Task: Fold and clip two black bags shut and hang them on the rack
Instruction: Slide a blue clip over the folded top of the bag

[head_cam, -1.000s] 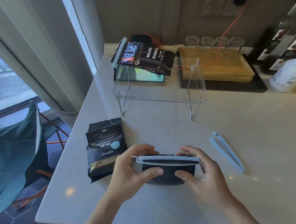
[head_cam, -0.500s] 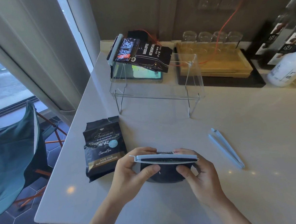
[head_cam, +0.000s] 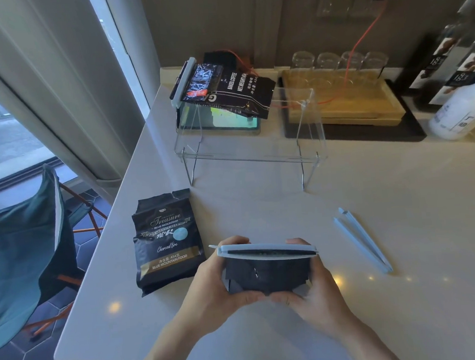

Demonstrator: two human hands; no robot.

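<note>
The rack [head_cam: 253, 156] stands straight ahead of you, long axis left-right, one clipped bag on its left end. Your left hand [head_cam: 214, 288] and right hand [head_cam: 313, 292] both grip the bag [head_cam: 267, 274], its clip [head_cam: 266, 251] crosswise on top. The second bag [head_cam: 166, 241], left, reads "Treasure Blue Mountain"; spare clip [head_cam: 362, 240] right.

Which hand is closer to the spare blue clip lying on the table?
Right. The right hand is just left of the spare clip; the left hand is further left, beyond the clipped bag both hands hold.
</note>
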